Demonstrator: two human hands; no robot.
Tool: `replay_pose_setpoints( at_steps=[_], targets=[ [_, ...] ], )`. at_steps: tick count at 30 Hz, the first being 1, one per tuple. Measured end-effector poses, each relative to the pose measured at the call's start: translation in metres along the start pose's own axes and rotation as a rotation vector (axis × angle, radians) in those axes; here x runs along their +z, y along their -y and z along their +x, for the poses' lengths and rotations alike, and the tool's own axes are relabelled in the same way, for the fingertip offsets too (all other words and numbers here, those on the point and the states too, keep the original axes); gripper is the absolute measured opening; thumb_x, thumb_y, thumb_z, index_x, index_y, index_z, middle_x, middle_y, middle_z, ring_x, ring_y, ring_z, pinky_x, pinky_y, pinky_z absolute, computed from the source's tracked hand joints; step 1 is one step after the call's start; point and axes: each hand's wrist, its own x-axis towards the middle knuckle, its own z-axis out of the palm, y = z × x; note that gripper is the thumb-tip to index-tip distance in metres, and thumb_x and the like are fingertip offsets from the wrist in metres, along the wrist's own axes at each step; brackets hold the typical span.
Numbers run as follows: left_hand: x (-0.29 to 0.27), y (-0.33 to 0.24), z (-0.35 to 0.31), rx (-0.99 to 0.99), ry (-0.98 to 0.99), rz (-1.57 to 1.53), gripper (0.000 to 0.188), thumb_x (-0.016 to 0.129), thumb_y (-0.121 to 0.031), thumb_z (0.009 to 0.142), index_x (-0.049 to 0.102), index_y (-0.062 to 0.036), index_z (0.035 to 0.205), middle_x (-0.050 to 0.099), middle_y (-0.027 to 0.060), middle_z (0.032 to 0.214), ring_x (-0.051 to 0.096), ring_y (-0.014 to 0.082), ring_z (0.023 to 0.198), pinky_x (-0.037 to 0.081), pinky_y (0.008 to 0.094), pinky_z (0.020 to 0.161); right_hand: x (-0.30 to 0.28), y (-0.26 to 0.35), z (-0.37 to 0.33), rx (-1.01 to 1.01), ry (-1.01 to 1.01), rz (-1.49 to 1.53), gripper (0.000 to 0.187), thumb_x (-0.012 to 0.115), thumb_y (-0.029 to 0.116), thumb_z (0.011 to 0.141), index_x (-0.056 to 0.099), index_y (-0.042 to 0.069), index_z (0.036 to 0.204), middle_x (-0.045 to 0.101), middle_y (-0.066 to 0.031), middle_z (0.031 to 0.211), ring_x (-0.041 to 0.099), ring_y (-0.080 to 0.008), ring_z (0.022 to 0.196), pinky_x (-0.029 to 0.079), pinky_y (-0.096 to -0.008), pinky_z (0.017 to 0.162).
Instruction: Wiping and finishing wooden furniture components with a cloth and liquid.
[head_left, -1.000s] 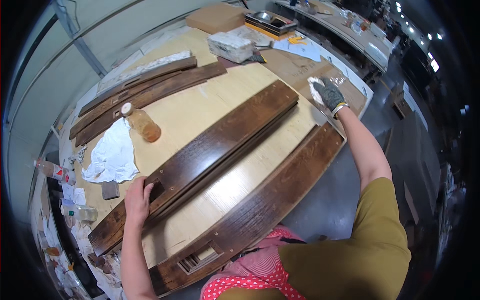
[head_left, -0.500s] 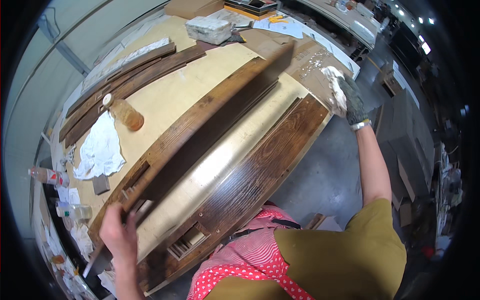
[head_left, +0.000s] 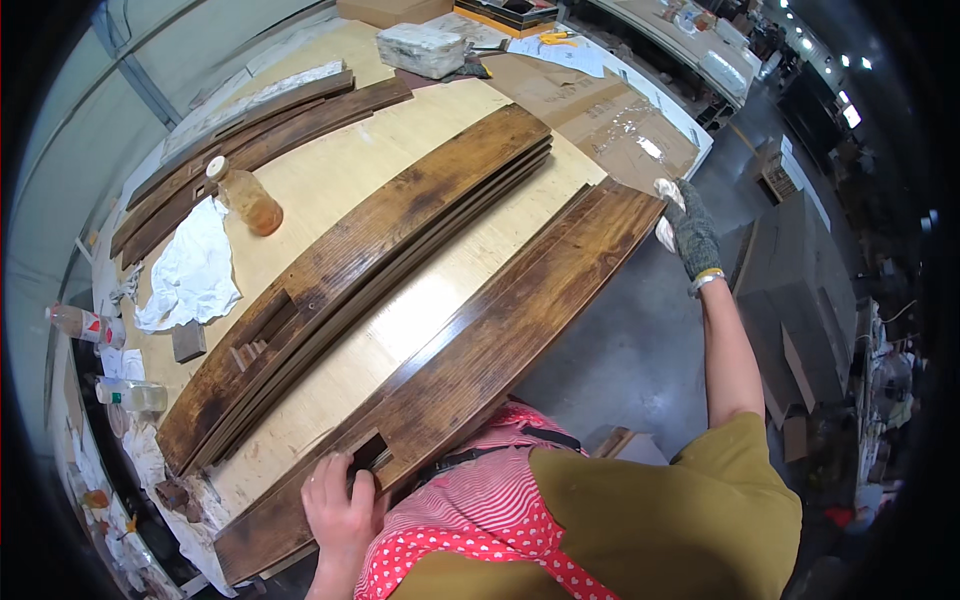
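A long brown wooden board with a rectangular cut-out lies along the near edge of the table, on top of other boards. My bare left hand grips it beside the cut-out, fingertips curled over the surface. At its far right end is my right hand, in a dark knitted glove and closed around a white cloth. The cloth touches the board's end or sits right beside it. A stack of similar brown boards lies farther in, the top one with a slot near its left end.
Beyond the stack are a bottle of amber liquid, a white rag and a small dark block. More brown strips lie at the far left. Flat cardboard covers the far right; large grey boxes stand on the floor.
The board tilted up over the far stack now lies flat on the near boards. My left hand came nearer with it. My right hand and the cloth moved down to its right end.
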Motion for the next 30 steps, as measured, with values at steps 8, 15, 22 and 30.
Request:
replay_pose_setpoints(
  at_steps=[8,15,22,30],
  targets=[
    [0.025,0.008,0.012,-0.137,0.337,0.019,0.095,0.064,-0.067,0.069,0.038,-0.0091,0.14,0.03,0.0228,0.147,0.03,0.0418,0.133,0.021,0.0584,0.107,-0.025,-0.035,0.046,-0.155,-0.198,0.067,0.042,0.058,0.022,0.091,0.052,0.004,0.129,0.064,-0.0181,0.116,0.062,-0.0318,0.104,0.048,-0.0381,0.092],
    [0.03,0.018,0.005,-0.115,0.272,-0.021,0.09,0.064,-0.06,0.073,0.039,-0.003,0.137,0.037,0.0225,0.14,0.035,0.0403,0.127,0.024,0.0575,0.103,0.062,0.108,-0.1,-0.943,0.368,-0.105,0.037,0.048,0.021,0.097,0.05,0.004,0.13,0.058,-0.0064,0.124,0.059,-0.0175,0.105,0.048,-0.0307,0.093],
    [0.016,0.011,0.011,-0.145,0.272,-0.004,0.089,0.062,-0.059,0.076,0.038,-0.0036,0.14,0.039,0.0211,0.139,0.039,0.038,0.125,0.027,0.0543,0.102,0.069,0.047,-0.001,-1.108,-0.011,-0.489,0.032,0.057,0.021,0.09,0.058,0.006,0.118,0.061,-0.0177,0.113,0.058,-0.0343,0.102,0.046,-0.0438,0.088],
    [0.027,0.012,0.013,-0.115,0.148,-0.085,0.083,0.064,-0.057,0.078,0.038,-0.0089,0.141,0.041,0.0188,0.138,0.044,0.0354,0.122,0.033,0.0524,0.1,0.115,0.181,-0.199,-1.266,0.816,-0.263,0.057,0.064,0.024,0.081,0.048,0.006,0.133,0.05,-0.0141,0.134,0.046,-0.0302,0.126,0.031,-0.0441,0.109]
  ],
)
